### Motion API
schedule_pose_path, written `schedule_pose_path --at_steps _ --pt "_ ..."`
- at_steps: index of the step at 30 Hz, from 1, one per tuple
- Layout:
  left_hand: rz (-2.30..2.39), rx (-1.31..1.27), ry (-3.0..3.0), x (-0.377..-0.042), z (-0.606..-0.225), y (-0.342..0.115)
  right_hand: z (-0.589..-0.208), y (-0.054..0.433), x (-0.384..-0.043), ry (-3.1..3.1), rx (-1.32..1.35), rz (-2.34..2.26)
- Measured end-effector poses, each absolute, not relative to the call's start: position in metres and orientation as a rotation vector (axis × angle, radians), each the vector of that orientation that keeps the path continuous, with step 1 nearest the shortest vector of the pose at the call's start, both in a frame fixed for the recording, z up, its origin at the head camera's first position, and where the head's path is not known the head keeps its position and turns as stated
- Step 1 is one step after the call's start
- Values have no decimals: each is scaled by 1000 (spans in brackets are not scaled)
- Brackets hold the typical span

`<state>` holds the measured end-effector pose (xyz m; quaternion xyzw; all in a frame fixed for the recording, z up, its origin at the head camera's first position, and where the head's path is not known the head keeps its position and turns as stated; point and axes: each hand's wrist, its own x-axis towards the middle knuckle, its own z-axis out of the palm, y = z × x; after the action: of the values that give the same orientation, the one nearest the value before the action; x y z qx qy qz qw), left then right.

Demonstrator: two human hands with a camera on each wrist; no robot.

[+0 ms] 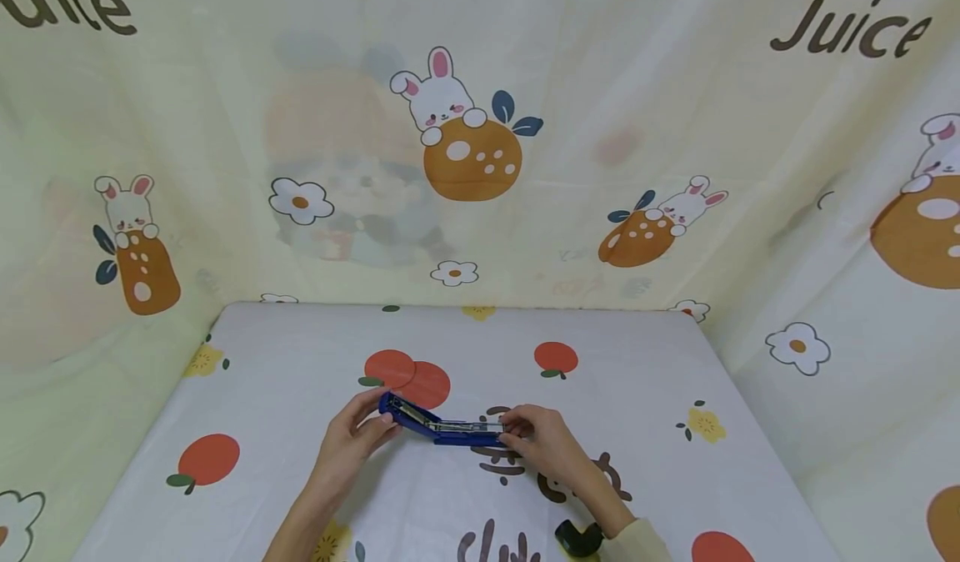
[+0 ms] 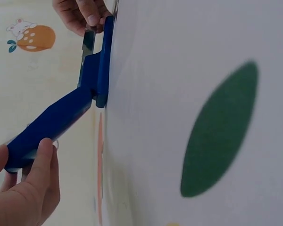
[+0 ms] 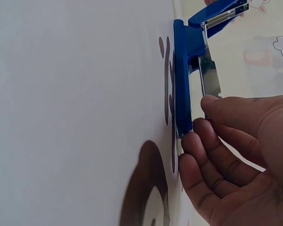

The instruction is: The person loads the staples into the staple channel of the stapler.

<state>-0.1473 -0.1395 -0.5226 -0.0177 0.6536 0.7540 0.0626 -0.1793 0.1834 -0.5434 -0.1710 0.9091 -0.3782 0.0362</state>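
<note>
A blue stapler [image 1: 442,430] lies opened out between the two hands, its base along the table and its top arm swung back to the left. The left hand [image 1: 358,433] holds the end of the raised top arm [image 2: 47,127] between thumb and fingers. At the other end, the right hand [image 1: 546,441] pinches the tip of the metal staple channel [image 3: 210,77] with thumb and forefinger. Its lower fingers sit right at the end of the blue base [image 3: 181,80], which rests on the tabletop.
A small dark curved object [image 1: 579,538] lies close to the right sleeve [image 1: 637,543]. The table [image 1: 300,353] has a white cover printed with fruit, flowers and lettering. Patterned curtains [image 1: 570,237] hang behind it and on both sides.
</note>
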Motion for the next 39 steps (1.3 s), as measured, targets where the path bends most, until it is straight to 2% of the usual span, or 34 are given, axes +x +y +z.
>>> schedule_pose_path --at_steps 14,39 --pt "2248 48 2016 -149 -522 -134 -545 184 -179 2773 -510 -1181" --pt "2112 31 2231 -151 -519 -117 -545 184 -179 2759 -496 -1178"
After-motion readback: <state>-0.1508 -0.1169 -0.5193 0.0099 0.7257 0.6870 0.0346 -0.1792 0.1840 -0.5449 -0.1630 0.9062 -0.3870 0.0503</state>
